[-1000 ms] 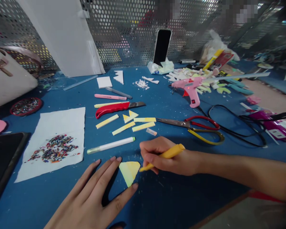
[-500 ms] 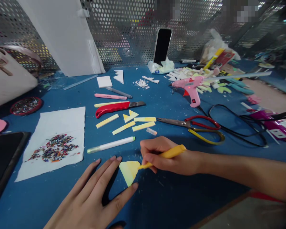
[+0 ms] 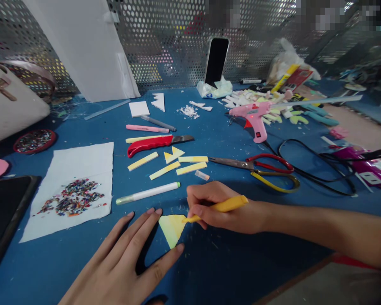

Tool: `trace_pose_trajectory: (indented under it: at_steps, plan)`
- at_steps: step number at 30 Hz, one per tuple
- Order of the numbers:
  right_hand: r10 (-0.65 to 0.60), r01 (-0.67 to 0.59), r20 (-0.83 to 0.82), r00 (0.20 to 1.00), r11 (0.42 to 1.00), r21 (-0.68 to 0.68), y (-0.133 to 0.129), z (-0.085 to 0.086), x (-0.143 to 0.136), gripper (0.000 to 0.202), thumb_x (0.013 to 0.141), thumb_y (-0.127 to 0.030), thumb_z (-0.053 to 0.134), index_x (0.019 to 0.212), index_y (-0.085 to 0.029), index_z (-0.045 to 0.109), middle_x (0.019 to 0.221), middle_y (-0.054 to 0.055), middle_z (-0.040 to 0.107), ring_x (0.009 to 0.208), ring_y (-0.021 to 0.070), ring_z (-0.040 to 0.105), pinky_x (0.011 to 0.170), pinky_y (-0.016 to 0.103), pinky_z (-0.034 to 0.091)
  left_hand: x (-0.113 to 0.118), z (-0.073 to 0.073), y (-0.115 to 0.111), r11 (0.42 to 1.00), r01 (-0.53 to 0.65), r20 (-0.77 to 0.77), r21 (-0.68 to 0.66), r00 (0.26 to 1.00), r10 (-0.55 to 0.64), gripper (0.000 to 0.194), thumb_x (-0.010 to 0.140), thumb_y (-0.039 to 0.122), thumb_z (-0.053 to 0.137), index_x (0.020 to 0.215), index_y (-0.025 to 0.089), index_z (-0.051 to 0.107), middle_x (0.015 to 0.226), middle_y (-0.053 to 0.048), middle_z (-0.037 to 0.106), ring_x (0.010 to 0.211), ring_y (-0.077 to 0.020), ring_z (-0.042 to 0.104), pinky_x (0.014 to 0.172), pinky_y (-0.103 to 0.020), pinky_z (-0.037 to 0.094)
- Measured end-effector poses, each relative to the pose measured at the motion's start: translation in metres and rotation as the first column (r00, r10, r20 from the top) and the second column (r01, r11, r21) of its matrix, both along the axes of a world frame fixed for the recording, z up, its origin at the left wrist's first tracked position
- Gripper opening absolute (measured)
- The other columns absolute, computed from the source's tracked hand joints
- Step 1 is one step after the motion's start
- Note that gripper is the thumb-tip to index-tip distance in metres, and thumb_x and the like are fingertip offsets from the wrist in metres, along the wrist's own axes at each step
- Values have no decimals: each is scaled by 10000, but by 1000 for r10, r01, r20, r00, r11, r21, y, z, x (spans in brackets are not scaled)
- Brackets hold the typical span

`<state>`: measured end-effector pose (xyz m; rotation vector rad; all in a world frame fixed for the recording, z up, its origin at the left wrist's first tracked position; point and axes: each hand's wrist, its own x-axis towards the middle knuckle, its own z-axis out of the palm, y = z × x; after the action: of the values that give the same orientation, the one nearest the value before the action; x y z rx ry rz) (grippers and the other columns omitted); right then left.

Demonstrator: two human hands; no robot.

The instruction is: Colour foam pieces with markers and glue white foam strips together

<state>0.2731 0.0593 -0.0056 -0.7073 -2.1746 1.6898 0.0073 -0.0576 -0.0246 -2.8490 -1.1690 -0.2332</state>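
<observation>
My right hand [image 3: 219,207] is closed around a yellow marker [image 3: 230,204], its tip touching the right corner of a small yellow-green piece [image 3: 172,228] that lies flat on the blue table. The piece is roughly triangular, yellow at the top and right and pale green lower left. My left hand [image 3: 127,254] lies with fingers spread, fingertips at the piece's upper left corner and thumb at its bottom corner. Just beyond is a white marker with a green end [image 3: 149,193]. Several yellow strips [image 3: 164,170] and small jagged yellow pieces [image 3: 174,154] lie farther back.
A red-handled knife [image 3: 150,145] and scissors [image 3: 250,164] lie beyond my hands. A pink glue gun [image 3: 254,116] with a black cord stands to the right. White paper with beads [image 3: 98,159] and a dark tablet [image 3: 9,212] are left. A phone [image 3: 216,61] leans at the back.
The yellow marker's tip has moved slightly left and up onto the piece's right corner. My left hand and the piece have stayed in place.
</observation>
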Motion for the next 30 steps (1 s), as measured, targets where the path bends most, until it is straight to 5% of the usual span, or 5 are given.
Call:
trace_pose_trajectory:
  at_steps: [14, 20, 30]
  plan:
    - [-52, 51, -27, 998, 998, -36, -3, -2, 0, 258, 988, -308, 554, 781, -164, 499, 652, -24, 566, 572, 72, 542, 541, 173, 397, -4, -4, 8, 989, 102, 6, 107, 995, -103, 569, 1027, 532, 390, 1566, 353, 345, 1557, -155, 402, 1525, -318, 242, 1218, -466, 125]
    - [-84, 82, -37, 996, 995, -54, -2, -2, -1, 227, 988, -315, 568, 825, -165, 517, 695, -19, 584, 619, 80, 555, 578, 185, 420, -1, -4, 3, 998, 14, 38, 57, 999, -17, 537, 1047, 529, 321, 1567, 395, 323, 1589, -125, 362, 1519, -299, 271, 1226, -474, 144]
    - [-66, 64, -33, 997, 996, -57, -2, -3, -1, 273, 999, -326, 543, 781, -171, 485, 668, -27, 557, 587, 73, 531, 553, 185, 396, -5, -6, 7, 995, 52, 8, 86, 999, -53, 580, 1032, 558, 347, 1578, 367, 307, 1570, -158, 364, 1536, -324, 205, 1213, -482, 136]
